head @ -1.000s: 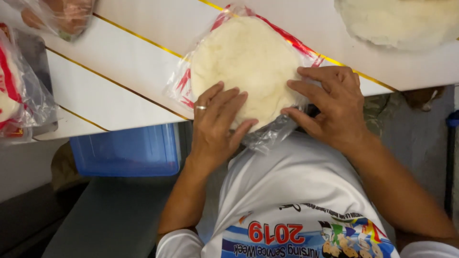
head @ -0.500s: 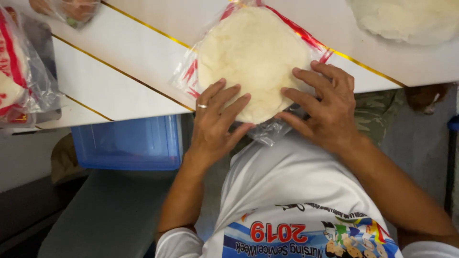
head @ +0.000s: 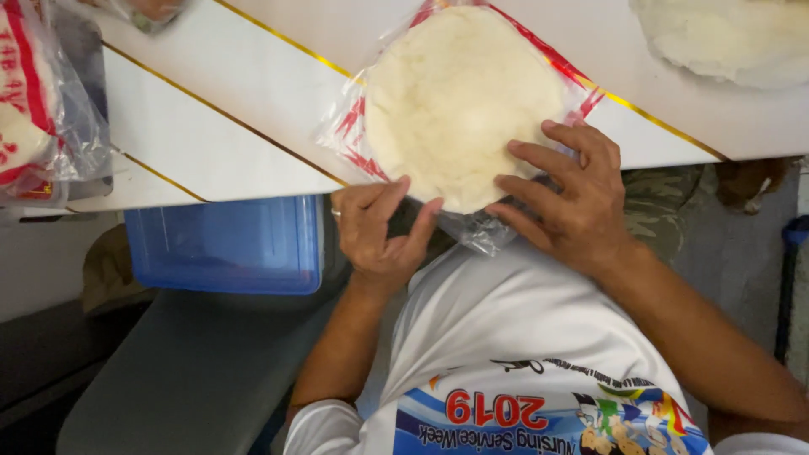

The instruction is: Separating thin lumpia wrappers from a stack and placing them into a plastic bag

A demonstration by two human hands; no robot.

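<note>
- White laminate with thin gold lines crossing it on the diagonal is making up the table (head: 253,109) you are working at; its near edge is running along just above your chest.
- Below that edge a blue plastic bin (head: 223,244) is sitting to your left, and a grey bench-like surface (head: 194,379) is lying under it, nearer to you.
- The flat round of pale dough (head: 459,97) is lying in a clear bag with red print (head: 354,118), on the table right in front of you. Being round, it is showing no long axis; the bag's loose, bunched end is pointing toward you and hanging over the table edge.
- Your right hand (head: 573,198) is resting spread on the near right part of the round, fingers flat on the bag, pressing rather than pinching.
- Your left hand (head: 379,227), a ring on one finger, is sitting at the table edge with fingers loosely curled and fingertips touching the bag's near rim; you are gripping nothing that shows.
- Another bagged round (head: 34,109) is lying at the far left of the table, and one more pale round (head: 725,38) is lying at the top right, well apart from yours.
</note>
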